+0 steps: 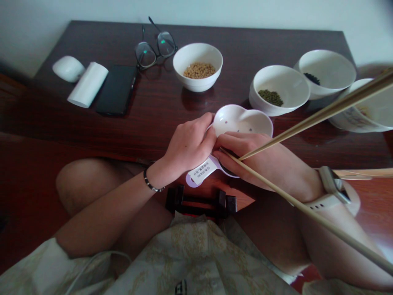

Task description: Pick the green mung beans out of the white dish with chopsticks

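My left hand [190, 141] is closed on the near left rim of a white, lobed dish [235, 116] with a lilac edge. A white paper label [202, 171] is stuck on the dish's lilac handle, which points toward my lap. Against the dish's near side, my right hand [245, 151] is closed around a pair of wooden chopsticks [313, 117], whose far ends splay out to the right. Fingers of both hands meet at the rim. Small dark marks show inside the dish; whether they are printed or loose, I cannot tell.
Beyond the dish stands a bowl of tan beans [198, 48]. To the right are a bowl of green beans [256, 84], a bowl of black beans [344, 76] and another bowl [376, 119]. Glasses [155, 51], a black phone [116, 90] and a white cylinder [88, 85] lie left.
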A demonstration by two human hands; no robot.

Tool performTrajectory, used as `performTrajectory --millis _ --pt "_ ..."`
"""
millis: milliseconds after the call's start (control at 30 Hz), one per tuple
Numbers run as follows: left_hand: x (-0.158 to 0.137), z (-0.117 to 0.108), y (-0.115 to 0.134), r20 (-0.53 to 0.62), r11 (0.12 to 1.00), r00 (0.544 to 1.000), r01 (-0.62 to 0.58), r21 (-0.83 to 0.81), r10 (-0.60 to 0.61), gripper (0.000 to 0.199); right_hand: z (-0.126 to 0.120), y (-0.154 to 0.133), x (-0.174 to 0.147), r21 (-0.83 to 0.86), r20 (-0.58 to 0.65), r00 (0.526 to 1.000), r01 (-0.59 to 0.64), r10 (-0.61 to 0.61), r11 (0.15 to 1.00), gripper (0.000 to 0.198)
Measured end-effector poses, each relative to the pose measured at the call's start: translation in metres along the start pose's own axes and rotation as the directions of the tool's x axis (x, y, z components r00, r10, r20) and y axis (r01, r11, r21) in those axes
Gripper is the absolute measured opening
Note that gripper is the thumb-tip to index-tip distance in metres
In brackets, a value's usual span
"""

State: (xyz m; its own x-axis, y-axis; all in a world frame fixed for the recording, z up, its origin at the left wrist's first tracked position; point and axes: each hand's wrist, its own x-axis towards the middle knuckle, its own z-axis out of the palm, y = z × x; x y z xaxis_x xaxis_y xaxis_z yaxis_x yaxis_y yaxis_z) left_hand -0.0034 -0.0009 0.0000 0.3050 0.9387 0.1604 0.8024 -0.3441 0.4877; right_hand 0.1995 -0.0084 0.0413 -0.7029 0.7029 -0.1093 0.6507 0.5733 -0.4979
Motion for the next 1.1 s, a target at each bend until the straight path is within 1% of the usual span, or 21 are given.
performTrajectory --millis 100,167,300,1100 --pt "0.0 0.0009 -0.0003 -0.005 1.0 1.0 -0.002 0.003 0.002 0.025 0.001 0.0012 0.0001 -0.039 0.028 1.0 -0.01 0.011 0.999 0.025" --pt "0.0 0.0016 -0.0007 -0.007 1.0 1.0 -0.002 -0.001 0.002 0.026 0.0031 0.0031 0.0001 -0.051 0.007 1.0 0.002 -0.002 0.999 0.025" --pt "-0.0002 0.0023 -0.0009 -0.004 1.0 1.0 0.003 -0.005 -0.003 0.026 0.0071 0.0062 0.0 -0.057 -0.026 0.999 0.025 -0.027 0.998 0.023" --pt "-0.0002 0.0021 -0.0002 -0.01 1.0 1.0 0.006 -0.003 -0.006 0.025 0.0063 0.006 0.0012 -0.07 -0.007 1.0 0.017 -0.018 0.997 0.022"
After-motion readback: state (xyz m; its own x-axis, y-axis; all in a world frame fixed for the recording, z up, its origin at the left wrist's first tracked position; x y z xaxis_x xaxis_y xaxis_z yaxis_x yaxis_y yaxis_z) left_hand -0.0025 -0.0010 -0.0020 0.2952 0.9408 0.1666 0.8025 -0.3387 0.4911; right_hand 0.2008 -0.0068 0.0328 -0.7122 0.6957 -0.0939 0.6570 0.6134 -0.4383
